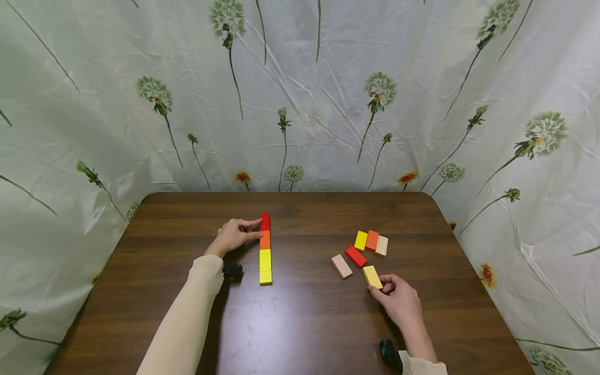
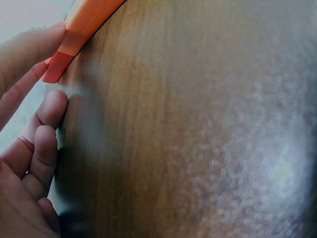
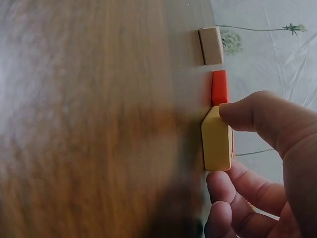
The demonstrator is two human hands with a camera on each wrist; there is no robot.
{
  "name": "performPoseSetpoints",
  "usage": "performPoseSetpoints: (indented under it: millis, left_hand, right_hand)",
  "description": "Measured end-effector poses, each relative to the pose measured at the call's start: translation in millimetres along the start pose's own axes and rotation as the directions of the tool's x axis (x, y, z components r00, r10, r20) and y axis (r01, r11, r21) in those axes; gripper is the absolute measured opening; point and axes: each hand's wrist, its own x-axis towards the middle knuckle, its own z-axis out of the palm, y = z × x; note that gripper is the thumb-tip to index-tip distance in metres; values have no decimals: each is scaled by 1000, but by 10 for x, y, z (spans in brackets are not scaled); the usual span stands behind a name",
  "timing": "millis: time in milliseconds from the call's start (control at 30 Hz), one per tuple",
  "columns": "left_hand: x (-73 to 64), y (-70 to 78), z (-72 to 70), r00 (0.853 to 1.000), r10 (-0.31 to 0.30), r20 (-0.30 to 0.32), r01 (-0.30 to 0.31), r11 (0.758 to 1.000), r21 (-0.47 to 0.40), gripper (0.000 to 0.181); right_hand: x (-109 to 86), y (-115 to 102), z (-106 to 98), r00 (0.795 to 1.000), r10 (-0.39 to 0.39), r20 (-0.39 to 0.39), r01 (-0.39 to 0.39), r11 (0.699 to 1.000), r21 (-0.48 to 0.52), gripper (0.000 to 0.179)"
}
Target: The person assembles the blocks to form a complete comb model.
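Observation:
Red (image 1: 264, 221), orange (image 1: 265, 240) and yellow (image 1: 265, 259) blocks stand end to end in a straight row left of the table's middle. Beside the row's far end is my left hand (image 1: 236, 237), its extended index finger and thumb touching the left side of the red and orange blocks. In the left wrist view its other fingers curl loosely, away from the blocks. On the right, my right hand (image 1: 400, 301) pinches a pale yellow block (image 1: 372, 277) between thumb and fingers, low at the table. Behind that block lies a loose red block (image 1: 355, 256).
A pale pinkish block (image 1: 341, 266) lies left of the loose red one. Farther back, a yellow block (image 1: 360, 240), an orange block (image 1: 372, 240) and a striped wooden block (image 1: 382, 246) sit side by side. A flower-patterned curtain (image 1: 328, 130) hangs behind the brown table (image 1: 304, 323).

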Motion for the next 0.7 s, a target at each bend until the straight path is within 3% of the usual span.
performPoseSetpoints:
  millis: [333, 700]
  left_hand:
    - [-17, 18, -5, 1000, -5, -1, 5, 1000, -1, 58]
    - [-11, 18, -4, 1000, -3, 0, 3, 1000, 3, 58]
  right_hand:
    - [-5, 12, 21, 999, -34, -29, 33, 999, -4, 46]
    - [-30, 5, 40, 996, -3, -91, 6, 999, 38, 41]
